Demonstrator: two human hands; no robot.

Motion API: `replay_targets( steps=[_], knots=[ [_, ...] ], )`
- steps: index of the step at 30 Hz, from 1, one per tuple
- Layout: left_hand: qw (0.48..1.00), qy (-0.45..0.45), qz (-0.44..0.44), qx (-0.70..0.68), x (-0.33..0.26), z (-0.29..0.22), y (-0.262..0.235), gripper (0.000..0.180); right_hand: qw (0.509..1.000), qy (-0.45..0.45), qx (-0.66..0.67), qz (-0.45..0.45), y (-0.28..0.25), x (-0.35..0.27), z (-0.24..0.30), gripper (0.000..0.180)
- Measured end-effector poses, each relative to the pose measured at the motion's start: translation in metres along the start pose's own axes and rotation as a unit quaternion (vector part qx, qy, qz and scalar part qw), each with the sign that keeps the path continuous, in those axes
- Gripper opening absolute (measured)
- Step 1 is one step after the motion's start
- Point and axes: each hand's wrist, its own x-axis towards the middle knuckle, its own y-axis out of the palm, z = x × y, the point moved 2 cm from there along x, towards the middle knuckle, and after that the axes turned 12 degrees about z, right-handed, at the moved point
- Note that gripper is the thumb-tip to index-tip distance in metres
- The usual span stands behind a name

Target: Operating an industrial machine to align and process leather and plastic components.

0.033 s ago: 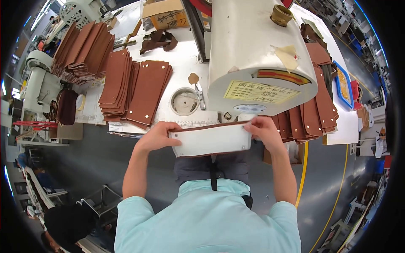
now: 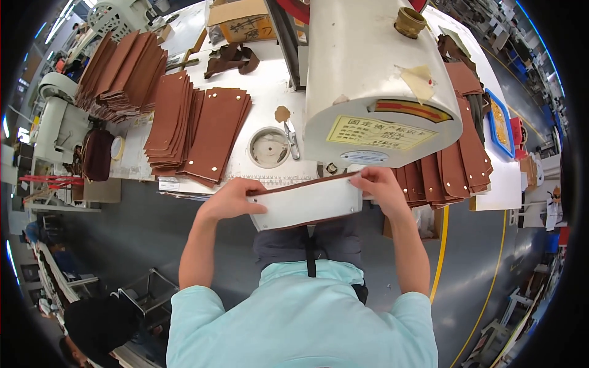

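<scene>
Between both hands I hold a leather panel (image 2: 307,202), its pale underside facing up, with brown edges and small metal studs near its corners. My left hand (image 2: 232,199) pinches the left end, thumb on the pale face. At the other end my right hand (image 2: 381,189) grips the top corner between thumb and fingers. The panel hangs in front of the table edge, above my lap, its right end tilted higher. Just beyond it stands the big cream machine head (image 2: 374,73); a metal part (image 2: 332,168) shows partly under it.
Brown studded panels lie stacked on the left (image 2: 218,135) and right (image 2: 472,156) of the white table. A round metal dish (image 2: 269,147) and a small tool (image 2: 292,140) sit left of the machine. A blue tray (image 2: 499,126) with brass-coloured pieces stands far right.
The panel has tilted slightly, its left end a little lower and further right. My right hand has shifted slightly up and left along its corner.
</scene>
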Motion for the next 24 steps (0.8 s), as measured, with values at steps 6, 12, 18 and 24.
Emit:
replay_targets(
  steps=[6,12,18,24],
  knots=[
    [0.993,0.055,-0.058,-0.091,0.052,-0.057,0.032,0.041,0.99,-0.078,-0.085,-0.086,0.021,0.042,0.005,0.031],
    [0.989,0.057,-0.1,-0.088,0.106,-0.057,0.045,0.032,0.97,-0.138,-0.183,-0.086,0.03,0.042,0.017,0.039],
    [0.981,0.114,-0.145,-0.061,0.115,-0.056,0.047,0.03,0.965,-0.117,-0.207,-0.107,0.016,0.041,0.009,0.037],
    [0.978,0.12,-0.155,-0.072,0.124,-0.044,0.048,0.024,0.984,-0.033,-0.153,-0.082,0.009,0.015,0.019,0.035]
  ],
)
